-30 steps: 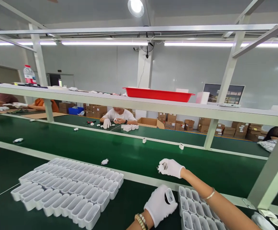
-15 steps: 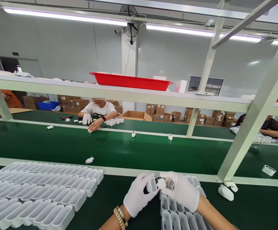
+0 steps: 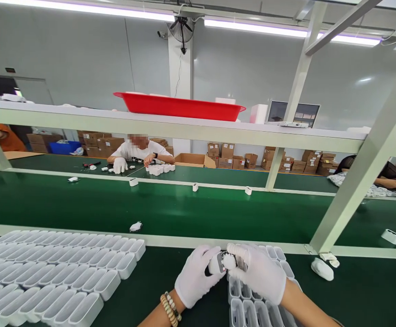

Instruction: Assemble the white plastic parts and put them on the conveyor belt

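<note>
My left hand (image 3: 198,274), in a white glove with a beaded bracelet at the wrist, grips a white plastic housing (image 3: 215,264). Close against its right end, my right hand (image 3: 259,272), also gloved, pinches a small white part (image 3: 229,261) with dark bits beside it. The two pieces meet between my hands; whether one sits inside the other is unclear. Under and beyond my right hand are rows of white housings (image 3: 248,313), partly covered by it. Many open white housings (image 3: 85,309) stand in rows at the left.
A green belt (image 3: 184,209) carries several small white parts behind a pale rail. A slanted post (image 3: 351,181) rises at the right, near a white piece (image 3: 322,269). A red tray (image 3: 180,107) rests on the shelf above. A person (image 3: 139,152) sits across.
The housing and small part are now closer together between my hands. Parts on the belt have shifted right. The person across has drawn one hand back, and a white piece now stands on the belt there.
</note>
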Motion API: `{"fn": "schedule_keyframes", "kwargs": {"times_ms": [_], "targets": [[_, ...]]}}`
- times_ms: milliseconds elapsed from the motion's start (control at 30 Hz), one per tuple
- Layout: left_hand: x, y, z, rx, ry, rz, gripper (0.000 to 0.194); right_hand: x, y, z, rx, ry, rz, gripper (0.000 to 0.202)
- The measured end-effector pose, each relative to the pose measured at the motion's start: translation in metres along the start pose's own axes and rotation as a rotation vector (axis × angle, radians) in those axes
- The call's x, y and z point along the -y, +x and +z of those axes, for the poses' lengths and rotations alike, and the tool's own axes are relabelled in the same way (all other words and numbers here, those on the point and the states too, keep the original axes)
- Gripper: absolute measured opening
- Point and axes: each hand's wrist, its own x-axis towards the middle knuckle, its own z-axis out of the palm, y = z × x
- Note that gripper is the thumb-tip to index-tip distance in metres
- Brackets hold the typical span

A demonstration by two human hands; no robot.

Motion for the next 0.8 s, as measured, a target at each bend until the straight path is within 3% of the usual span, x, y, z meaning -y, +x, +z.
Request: {"fn": "schedule_keyframes", "kwargs": {"times_ms": [233, 433, 633, 800], "targets": [[-0.007, 0.002, -0.003, 0.027, 0.054, 0.025, 0.042, 0.001, -0.001, 0.005, 0.027, -0.138, 0.053, 0.005], [-0.008, 0.002, -0.004, 0.052, 0.081, 0.042, 0.038, 0.005, -0.004, 0.007, -0.030, -0.207, 0.043, 0.017], [-0.005, 0.000, -0.002, 0.071, 0.116, 0.075, 0.042, 0.014, -0.005, 0.005, 0.035, -0.315, 0.069, 0.017], [-0.003, 0.000, -0.002, 0.087, 0.110, 0.055, 0.045, 0.012, -0.001, 0.007, 0.069, -0.208, 0.091, 0.024]]}}
